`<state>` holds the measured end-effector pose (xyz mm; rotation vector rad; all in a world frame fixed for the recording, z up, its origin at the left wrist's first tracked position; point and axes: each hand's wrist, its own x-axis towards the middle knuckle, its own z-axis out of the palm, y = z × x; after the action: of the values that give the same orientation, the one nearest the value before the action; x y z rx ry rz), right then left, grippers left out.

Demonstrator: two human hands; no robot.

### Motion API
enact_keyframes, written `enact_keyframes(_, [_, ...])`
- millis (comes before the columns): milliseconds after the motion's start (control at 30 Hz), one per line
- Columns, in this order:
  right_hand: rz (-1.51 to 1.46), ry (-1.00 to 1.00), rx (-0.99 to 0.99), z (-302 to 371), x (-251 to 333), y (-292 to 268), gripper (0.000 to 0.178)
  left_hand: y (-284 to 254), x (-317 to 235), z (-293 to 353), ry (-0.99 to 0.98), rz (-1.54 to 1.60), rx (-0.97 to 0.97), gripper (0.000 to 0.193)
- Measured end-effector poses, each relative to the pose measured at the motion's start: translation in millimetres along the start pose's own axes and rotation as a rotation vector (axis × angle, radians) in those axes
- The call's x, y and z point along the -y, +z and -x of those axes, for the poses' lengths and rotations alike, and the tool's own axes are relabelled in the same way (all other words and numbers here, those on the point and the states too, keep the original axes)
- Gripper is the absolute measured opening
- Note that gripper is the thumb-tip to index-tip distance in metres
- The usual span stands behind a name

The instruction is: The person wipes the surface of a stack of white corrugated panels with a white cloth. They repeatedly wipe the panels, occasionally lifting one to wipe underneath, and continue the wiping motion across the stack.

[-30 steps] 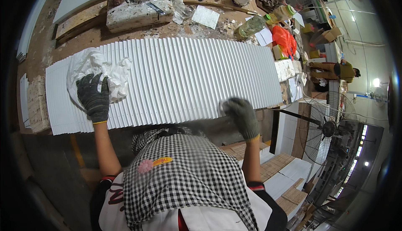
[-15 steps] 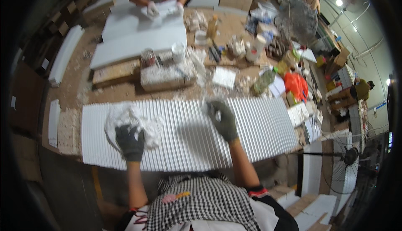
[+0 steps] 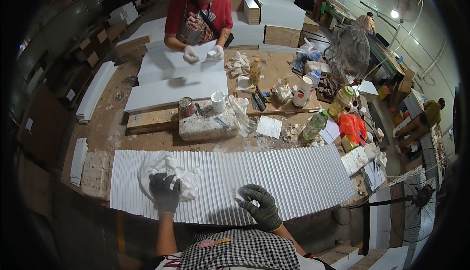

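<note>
A row of narrow white strips (image 3: 293, 182), packed side by side, spans the near edge of the table. On its left part lies a crumpled white cloth (image 3: 188, 184). My left hand (image 3: 165, 192), in a dark glove, rests on the cloth's near edge with its fingers apart. My right hand (image 3: 262, 206), gloved likewise, is over the middle of the strips near their front edge. Its fingers are curled and pinched together. A small pale thing (image 3: 237, 194) shows at the fingertips, too blurred to name.
Across the table a person (image 3: 198, 20) in white gloves handles a small white piece over white boards (image 3: 181, 91). Behind the strips, a stained block (image 3: 205, 127) bears two cups. Bottles, a red bag (image 3: 351, 128) and rags crowd the right. A fan (image 3: 421, 196) stands at the lower right.
The view has tilted up, showing more of the far room. My right hand has come back toward me, from the strips' far edge to near their front edge. My left hand stays by the cloth.
</note>
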<state>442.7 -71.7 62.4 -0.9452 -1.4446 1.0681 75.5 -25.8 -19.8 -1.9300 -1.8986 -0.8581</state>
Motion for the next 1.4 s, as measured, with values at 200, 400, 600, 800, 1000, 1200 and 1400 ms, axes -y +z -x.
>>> enact_keyframes(200, [0.015,-0.005,-0.003,-5.8,6.8,-0.3,0.033,2.1,1.8,-0.4,0.024,-0.011,-0.024,0.026])
enact_keyframes(400, [-0.078,0.097,0.016,5.1,-6.1,4.1,0.034,1.8,1.3,1.1,0.016,-0.028,-0.018,0.024])
enact_keyframes(600, [-1.059,0.525,-0.118,7.1,-17.6,-13.0,0.041,-1.7,-0.5,-3.0,0.033,-0.019,-0.028,0.024])
enact_keyframes(800, [-1.561,0.527,-0.039,1.3,-24.6,-28.3,0.051,-1.1,-0.2,-4.8,0.067,-0.007,-0.059,0.027])
enact_keyframes(1000, [-1.637,0.615,-0.130,3.5,-37.1,-31.6,0.051,-1.2,2.1,1.5,0.056,0.018,-0.020,0.029])
enact_keyframes(1200, [-1.593,0.647,-0.155,5.0,-44.9,-40.1,0.058,1.0,7.4,-0.9,0.026,0.021,0.027,0.026])
enact_keyframes(1400, [-1.618,0.700,-0.189,8.8,-33.7,-50.2,0.063,11.0,11.9,9.3,0.030,-0.010,-0.031,0.028])
